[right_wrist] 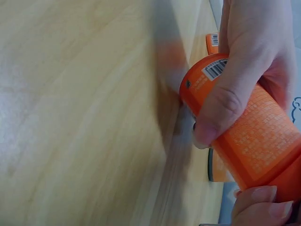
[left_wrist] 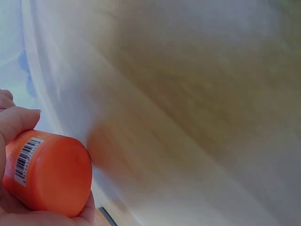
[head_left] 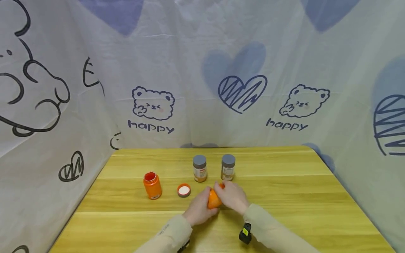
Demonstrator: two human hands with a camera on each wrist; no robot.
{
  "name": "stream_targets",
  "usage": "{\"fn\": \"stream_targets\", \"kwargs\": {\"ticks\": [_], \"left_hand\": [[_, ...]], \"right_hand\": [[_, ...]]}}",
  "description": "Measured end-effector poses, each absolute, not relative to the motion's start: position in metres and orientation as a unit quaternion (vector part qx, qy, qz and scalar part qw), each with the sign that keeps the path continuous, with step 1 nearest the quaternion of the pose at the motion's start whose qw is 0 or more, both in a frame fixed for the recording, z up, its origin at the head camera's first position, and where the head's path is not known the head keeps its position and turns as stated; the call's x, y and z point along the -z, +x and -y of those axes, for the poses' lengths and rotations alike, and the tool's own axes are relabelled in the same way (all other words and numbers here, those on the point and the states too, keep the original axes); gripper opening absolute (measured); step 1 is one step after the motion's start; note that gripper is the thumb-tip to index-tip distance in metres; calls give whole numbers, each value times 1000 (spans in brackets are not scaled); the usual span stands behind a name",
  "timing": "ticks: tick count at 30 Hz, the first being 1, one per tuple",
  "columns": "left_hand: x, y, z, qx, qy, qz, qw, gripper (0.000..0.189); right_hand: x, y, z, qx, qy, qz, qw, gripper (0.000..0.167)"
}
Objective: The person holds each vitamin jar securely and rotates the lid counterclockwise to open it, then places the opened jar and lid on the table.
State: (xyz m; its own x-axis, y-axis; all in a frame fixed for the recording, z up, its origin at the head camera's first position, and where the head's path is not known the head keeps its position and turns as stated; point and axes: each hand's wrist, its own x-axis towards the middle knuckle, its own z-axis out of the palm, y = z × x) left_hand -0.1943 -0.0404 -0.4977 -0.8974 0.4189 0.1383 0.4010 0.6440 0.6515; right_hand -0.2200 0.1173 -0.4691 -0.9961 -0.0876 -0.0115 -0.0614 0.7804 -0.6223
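Note:
An orange plastic bottle (head_left: 214, 199) is held tilted between both hands, above the near middle of the table. My left hand (head_left: 200, 208) grips its body, and the barcode and flat base show in the left wrist view. At the opposite end my right hand (head_left: 233, 196) has its fingers curled round the top; this end is mostly covered, so the cap cannot be made out. In the right wrist view the bottle's printed label (right_wrist: 263, 132) shows between the two hands. To the left stands an open orange bottle (head_left: 153, 187), with an upturned lid (head_left: 184, 190) beside it.
Behind the hands stand two bottles with grey lids, one bottle (head_left: 200, 169) left of the other bottle (head_left: 227, 168). All are on a wooden table (head_left: 300, 196). A white printed cloth (head_left: 196, 63) hangs behind and along the sides.

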Motion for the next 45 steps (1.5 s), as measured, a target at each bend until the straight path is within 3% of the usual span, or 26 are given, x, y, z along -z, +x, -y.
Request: {"fn": "stream_targets", "kwargs": {"ticks": [18, 45], "left_hand": [[502, -200, 45, -384, 235, -892, 39, 54], [503, -203, 49, -382, 252, -887, 58, 55]], "right_hand": [[480, -223, -115, 333, -57, -940, -47, 34], [481, -219, -116, 322, -89, -940, -68, 32]]}}
